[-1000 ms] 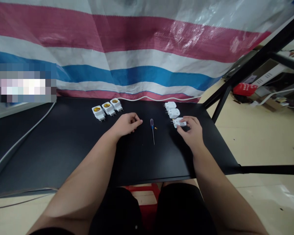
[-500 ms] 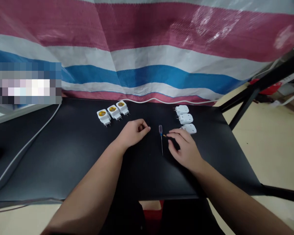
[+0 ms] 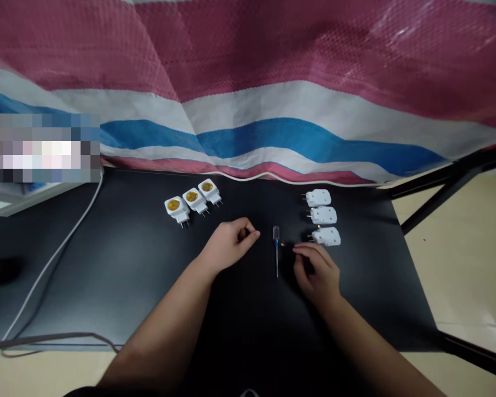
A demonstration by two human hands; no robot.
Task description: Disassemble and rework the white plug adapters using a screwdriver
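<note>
On the black table, my left hand (image 3: 233, 242) rests with thumb and index finger pinched; whatever may be between them is hidden. My right hand (image 3: 319, 271) is right of a screwdriver (image 3: 276, 242), its fingers curled in and thumb close to the index finger. I cannot make out anything held there. The screwdriver has a clear and blue handle and lies with its shaft toward me. A tiny brass-coloured piece (image 3: 283, 245) lies between it and my right fingertips. Beyond my right hand are three white plug housings (image 3: 325, 236) with pins pointing left.
Three white plug-in sockets (image 3: 177, 209) with round amber openings stand in a slanted row at the back left. A white cable (image 3: 58, 251) crosses the table's left side, near a dark object (image 3: 0, 271). Striped sheeting (image 3: 248, 132) hangs behind; a black frame bar (image 3: 430, 204) is at right.
My right hand has drawn back from the brass-coloured piece, and its thumb and index finger have come closer together. The left hand keeps its pinch. The whole view has shifted slightly.
</note>
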